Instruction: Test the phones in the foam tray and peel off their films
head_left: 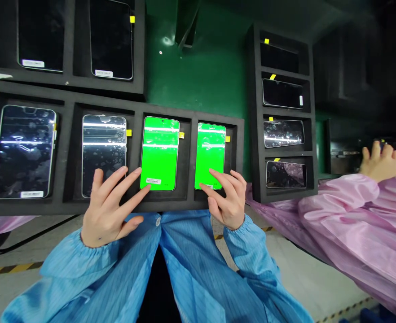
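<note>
Two smartphones with bright green screens, one point(160, 157) left of the other point(210, 150), lie in pockets of a black foam tray point(134, 207) in front of me. My left hand point(108, 211) is open with its fingers spread. Its index fingertip meets the lower edge of the left green phone, while its other fingers reach toward a dark-screened phone point(103, 143). Over the bottom of the right green phone, my right hand point(228, 197) is open, its fingertips at the screen. Another dark phone point(26, 150) fills the leftmost pocket. Yellow tabs stick out beside the phones.
A second foam tray point(137, 87) with dark phones lies at the upper left. On the right, another foam tray point(256, 179) holds several phones sideways. The table surface point(198, 76) is green. A co-worker's hand point(381, 161), in a pink sleeve, is at the far right.
</note>
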`<state>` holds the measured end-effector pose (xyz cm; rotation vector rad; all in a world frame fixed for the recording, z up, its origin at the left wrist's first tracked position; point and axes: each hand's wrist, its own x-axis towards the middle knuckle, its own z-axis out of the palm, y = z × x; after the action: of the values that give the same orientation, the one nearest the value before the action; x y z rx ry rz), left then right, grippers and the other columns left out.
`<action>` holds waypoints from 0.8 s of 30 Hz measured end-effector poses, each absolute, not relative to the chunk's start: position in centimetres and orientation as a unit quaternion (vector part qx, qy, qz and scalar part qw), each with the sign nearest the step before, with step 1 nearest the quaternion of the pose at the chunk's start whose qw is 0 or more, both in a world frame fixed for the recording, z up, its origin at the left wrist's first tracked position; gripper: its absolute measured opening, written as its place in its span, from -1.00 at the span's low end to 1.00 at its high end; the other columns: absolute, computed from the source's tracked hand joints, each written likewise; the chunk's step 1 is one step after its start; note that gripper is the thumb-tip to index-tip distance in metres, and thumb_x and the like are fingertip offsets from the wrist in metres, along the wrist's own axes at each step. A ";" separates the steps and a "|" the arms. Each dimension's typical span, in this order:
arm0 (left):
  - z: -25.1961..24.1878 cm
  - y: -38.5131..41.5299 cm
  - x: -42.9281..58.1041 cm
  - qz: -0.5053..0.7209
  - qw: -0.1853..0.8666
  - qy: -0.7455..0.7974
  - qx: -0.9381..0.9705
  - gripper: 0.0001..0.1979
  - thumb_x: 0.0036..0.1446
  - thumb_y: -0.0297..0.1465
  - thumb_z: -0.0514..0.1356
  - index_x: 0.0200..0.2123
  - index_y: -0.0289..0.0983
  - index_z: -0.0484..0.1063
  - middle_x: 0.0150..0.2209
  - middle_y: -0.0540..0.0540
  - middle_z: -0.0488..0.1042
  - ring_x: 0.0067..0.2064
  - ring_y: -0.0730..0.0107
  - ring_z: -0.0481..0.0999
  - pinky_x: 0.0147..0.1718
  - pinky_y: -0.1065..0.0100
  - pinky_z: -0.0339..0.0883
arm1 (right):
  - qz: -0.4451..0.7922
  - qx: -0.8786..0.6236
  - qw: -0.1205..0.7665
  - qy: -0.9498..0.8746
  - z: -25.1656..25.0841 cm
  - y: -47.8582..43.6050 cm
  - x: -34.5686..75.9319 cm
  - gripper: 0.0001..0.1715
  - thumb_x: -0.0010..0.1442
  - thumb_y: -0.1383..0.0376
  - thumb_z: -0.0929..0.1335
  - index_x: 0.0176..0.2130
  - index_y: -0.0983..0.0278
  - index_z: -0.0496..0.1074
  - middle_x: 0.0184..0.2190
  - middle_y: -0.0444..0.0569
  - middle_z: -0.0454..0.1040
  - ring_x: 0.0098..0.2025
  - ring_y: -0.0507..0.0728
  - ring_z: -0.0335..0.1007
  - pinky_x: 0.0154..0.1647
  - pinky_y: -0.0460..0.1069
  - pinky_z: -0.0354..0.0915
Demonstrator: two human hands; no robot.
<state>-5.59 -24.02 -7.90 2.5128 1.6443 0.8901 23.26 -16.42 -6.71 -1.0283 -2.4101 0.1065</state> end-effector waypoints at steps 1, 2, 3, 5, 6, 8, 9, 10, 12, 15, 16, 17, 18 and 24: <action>-7.8 -24.0 -5.6 0.281 0.011 0.527 0.802 -0.46 0.33 -0.09 -0.14 0.26 -0.15 0.26 0.38 -0.16 0.08 0.42 0.11 0.03 0.44 -0.03 -0.25 | 0.038 -0.377 0.249 -0.891 -6.6 -16.4 23.2 -0.66 0.28 0.30 0.21 -0.18 0.11 0.56 0.06 -0.06 0.49 0.00 0.16 0.36 0.17 0.21 0.24; -7.8 -24.1 -5.6 0.281 0.018 0.531 0.799 -0.45 0.33 -0.09 -0.15 0.26 -0.15 0.25 0.38 -0.15 0.08 0.42 0.10 0.03 0.44 -0.03 -0.25 | 0.039 -0.375 0.248 -0.892 -6.6 -16.3 23.2 -0.66 0.28 0.31 0.21 -0.20 0.12 0.56 0.06 -0.06 0.50 0.00 0.15 0.36 0.18 0.21 0.23; -7.8 -24.1 -5.6 0.286 0.022 0.536 0.794 -0.45 0.33 -0.08 -0.15 0.26 -0.14 0.25 0.38 -0.14 0.08 0.42 0.11 0.04 0.44 -0.03 -0.25 | 0.041 -0.374 0.255 -0.891 -6.6 -16.3 23.1 -0.66 0.29 0.30 0.21 -0.20 0.13 0.56 0.05 -0.04 0.50 -0.01 0.16 0.36 0.17 0.22 0.23; -7.8 -24.2 -5.6 0.299 0.029 0.543 0.784 -0.44 0.32 -0.07 -0.16 0.25 -0.13 0.26 0.38 -0.12 0.09 0.41 0.12 0.07 0.44 -0.01 -0.22 | 0.047 -0.375 0.280 -0.882 -6.7 -16.4 23.2 -0.63 0.30 0.29 0.19 -0.18 0.15 0.56 0.06 -0.01 0.49 -0.01 0.18 0.37 0.16 0.23 0.24; -7.9 -24.3 -5.7 0.305 0.031 0.543 0.782 -0.45 0.32 -0.07 -0.15 0.25 -0.13 0.27 0.37 -0.12 0.10 0.40 0.12 0.08 0.44 -0.01 -0.21 | 0.049 -0.377 0.291 -0.878 -6.8 -16.4 23.3 -0.62 0.30 0.29 0.18 -0.16 0.15 0.56 0.07 -0.01 0.49 -0.02 0.18 0.37 0.15 0.23 0.24; -8.0 -24.3 -5.8 0.313 0.028 0.531 0.787 -0.43 0.32 -0.07 -0.15 0.25 -0.15 0.27 0.37 -0.14 0.11 0.40 0.11 0.08 0.44 0.00 -0.21 | 0.049 -0.376 0.305 -0.874 -6.9 -16.6 23.4 -0.61 0.29 0.30 0.18 -0.14 0.14 0.56 0.07 -0.03 0.49 -0.04 0.18 0.38 0.13 0.22 0.25; -8.0 -24.3 -5.8 0.313 0.024 0.525 0.791 -0.43 0.31 -0.07 -0.15 0.25 -0.17 0.27 0.37 -0.15 0.10 0.41 0.10 0.07 0.44 0.01 -0.21 | 0.047 -0.374 0.307 -0.874 -7.0 -16.6 23.4 -0.61 0.29 0.30 0.18 -0.14 0.14 0.56 0.07 -0.04 0.49 -0.05 0.18 0.39 0.12 0.22 0.26; -8.0 -24.2 -5.8 0.310 0.022 0.524 0.793 -0.42 0.31 -0.07 -0.15 0.26 -0.17 0.26 0.37 -0.15 0.09 0.41 0.11 0.05 0.44 0.02 -0.22 | 0.045 -0.370 0.308 -0.875 -7.0 -16.6 23.4 -0.61 0.28 0.30 0.18 -0.15 0.15 0.56 0.06 -0.03 0.50 -0.06 0.18 0.39 0.12 0.22 0.26; -7.8 -24.1 -5.8 0.292 0.028 0.531 0.795 -0.44 0.32 -0.08 -0.16 0.27 -0.15 0.23 0.38 -0.13 0.07 0.42 0.13 0.02 0.44 0.04 -0.24 | 0.040 -0.366 0.303 -0.879 -6.9 -16.6 23.3 -0.62 0.28 0.31 0.19 -0.17 0.18 0.57 0.03 0.00 0.51 -0.06 0.18 0.38 0.13 0.21 0.24; -7.5 -24.0 -5.6 0.272 0.038 0.535 0.799 -0.46 0.33 -0.10 -0.14 0.29 -0.11 0.19 0.40 -0.09 0.03 0.44 0.15 -0.02 0.45 0.05 -0.22 | 0.042 -0.367 0.272 -0.889 -6.7 -16.5 23.2 -0.65 0.26 0.31 0.22 -0.17 0.18 0.57 0.04 -0.01 0.51 -0.04 0.18 0.37 0.15 0.20 0.22; -7.5 -24.0 -5.6 0.273 0.037 0.533 0.800 -0.45 0.32 -0.09 -0.14 0.30 -0.12 0.17 0.40 -0.09 0.01 0.44 0.15 -0.03 0.45 0.06 -0.21 | 0.042 -0.368 0.262 -0.891 -6.6 -16.5 23.1 -0.65 0.26 0.31 0.22 -0.16 0.16 0.57 0.05 -0.03 0.51 -0.03 0.18 0.37 0.15 0.20 0.23; -7.5 -24.0 -5.6 0.278 0.033 0.528 0.802 -0.44 0.32 -0.08 -0.15 0.30 -0.13 0.17 0.40 -0.10 0.01 0.44 0.15 -0.02 0.44 0.07 -0.20 | 0.041 -0.370 0.258 -0.891 -6.6 -16.5 23.1 -0.64 0.27 0.31 0.21 -0.14 0.14 0.57 0.06 -0.05 0.51 -0.04 0.17 0.37 0.14 0.19 0.24; -7.6 -24.0 -5.6 0.285 0.031 0.526 0.801 -0.43 0.32 -0.08 -0.16 0.30 -0.15 0.16 0.40 -0.11 0.01 0.43 0.14 -0.01 0.44 0.08 -0.19 | 0.039 -0.372 0.260 -0.890 -6.6 -16.5 23.2 -0.63 0.28 0.30 0.20 -0.13 0.13 0.56 0.06 -0.07 0.51 -0.04 0.17 0.37 0.13 0.19 0.25; -8.0 -24.1 -5.8 0.295 0.033 0.521 0.801 -0.41 0.32 -0.08 -0.16 0.30 -0.20 0.18 0.39 -0.17 0.03 0.43 0.08 0.01 0.44 0.06 -0.17 | 0.042 -0.370 0.287 -0.882 -6.6 -16.6 23.2 -0.62 0.27 0.31 0.20 -0.13 0.16 0.57 0.04 -0.02 0.51 -0.04 0.18 0.36 0.13 0.18 0.25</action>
<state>-5.84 -24.12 -7.97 2.4638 1.6022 0.9074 23.25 -16.56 -6.62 -0.9888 -2.3571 0.1118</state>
